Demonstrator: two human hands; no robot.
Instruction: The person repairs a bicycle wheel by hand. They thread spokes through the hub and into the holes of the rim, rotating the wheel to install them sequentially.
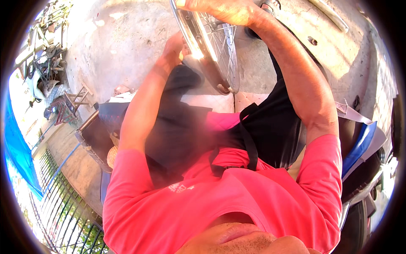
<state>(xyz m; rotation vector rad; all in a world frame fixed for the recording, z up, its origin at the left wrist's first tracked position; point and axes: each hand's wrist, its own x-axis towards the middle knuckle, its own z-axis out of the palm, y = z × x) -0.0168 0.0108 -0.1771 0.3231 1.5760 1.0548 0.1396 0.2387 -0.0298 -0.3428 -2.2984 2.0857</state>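
Note:
A spoked bicycle wheel (206,53) with a shiny metal rim stands upright in front of me, above my lap in the head view, its top cut off by the frame's edge. My right hand (222,10) is closed on the top part of the rim, some fingertips near the image edge. My left hand (173,48) is curled at the wheel's left side, its fingers partly hidden behind the rim. My legs in black trousers are spread below the wheel.
I sit on a low seat amid dark padding (91,127) and blue-edged material (359,144). Concrete floor (105,51) surrounds me. Piled metal parts (46,55), a small stool (74,101), blue tarp (17,139) and railing (63,190) are left; a pale bar (332,12) lies top right.

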